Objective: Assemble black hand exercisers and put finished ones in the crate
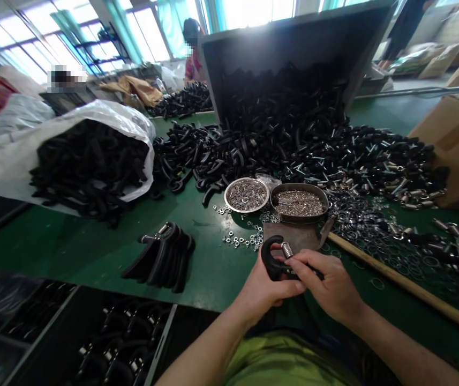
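Just in front of my body, my left hand (267, 292) is wrapped round a black hook-shaped handle (269, 257), its curved end pointing up. A short silver coil spring (287, 250) stands tilted inside the curve. My right hand (329, 281) is closed, with thumb and fingertips pinched at the spring's lower end, close against the handle. A dark piece shows between the right fingers; its shape is partly hidden. To the left, a row of black hand grips with springs (165, 254) stands side by side on the green table (209, 262).
A round dish (247, 209) and an oval tin (299, 217) hold small metal parts; loose nuts (239, 239) lie before them. A hammer's wooden shaft (406, 284) crosses the right side. Black handles spill from a bin (293, 43) and white bag (133, 115). A carton (454, 145) stands right.
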Available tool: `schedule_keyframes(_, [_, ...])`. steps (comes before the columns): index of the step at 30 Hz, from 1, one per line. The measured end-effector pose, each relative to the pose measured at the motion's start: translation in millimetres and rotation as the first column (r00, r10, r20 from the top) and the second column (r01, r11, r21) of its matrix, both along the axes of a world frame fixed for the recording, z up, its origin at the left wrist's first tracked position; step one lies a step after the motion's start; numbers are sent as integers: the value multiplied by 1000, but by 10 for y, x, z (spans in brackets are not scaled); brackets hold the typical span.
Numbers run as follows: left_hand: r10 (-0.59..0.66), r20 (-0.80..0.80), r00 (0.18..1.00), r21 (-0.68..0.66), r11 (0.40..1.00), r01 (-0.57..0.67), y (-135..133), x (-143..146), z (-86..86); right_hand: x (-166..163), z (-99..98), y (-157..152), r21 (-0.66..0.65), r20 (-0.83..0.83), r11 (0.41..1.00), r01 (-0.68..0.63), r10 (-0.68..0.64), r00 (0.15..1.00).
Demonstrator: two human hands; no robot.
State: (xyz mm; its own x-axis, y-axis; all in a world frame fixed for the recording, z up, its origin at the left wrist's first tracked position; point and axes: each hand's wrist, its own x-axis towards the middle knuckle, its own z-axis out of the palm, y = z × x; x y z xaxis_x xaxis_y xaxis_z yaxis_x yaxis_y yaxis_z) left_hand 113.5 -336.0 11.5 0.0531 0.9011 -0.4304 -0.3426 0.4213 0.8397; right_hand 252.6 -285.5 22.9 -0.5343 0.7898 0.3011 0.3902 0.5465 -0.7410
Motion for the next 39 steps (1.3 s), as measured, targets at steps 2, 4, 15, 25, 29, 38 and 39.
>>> schedule_keyframes(2, [7, 53, 999, -20, 1000, -6, 22, -22, -48, 31, 20, 40, 4, 27, 996, -84, 84, 996])
schedule_keyframes(4, [30, 95, 995, -24, 999, -28, 45, -54, -84, 68, 25, 70, 45, 39, 993, -111, 110, 993])
schedule_keyframes(15, [74, -451, 889, 291, 954, 69, 40, -183, -20, 15, -160, 252, -708, -63, 677, -200, 221, 973])
schedule_keyframes(25, [103, -496, 862, 326, 942, 75, -88, -93, -198, -116, -5, 84, -302, 320, 953, 11, 90, 943])
schedule_keyframes(29, [51, -520, 852, 332, 932, 147, -60, -104, -200, -67, -7, 93, -292, 378, 956, -11, 126, 917])
schedule_keyframes(38, [-49, -450, 892, 213, 964, 160, 130, 84, -445, 63, -244, 334, -254, 501, 965, -59, 184, 846])
schedule_keyframes(39, [-58, -474, 878, 196, 966, 170, 167, 95, -474, 86, -268, 399, -234, 546, 969, -76, 196, 815])
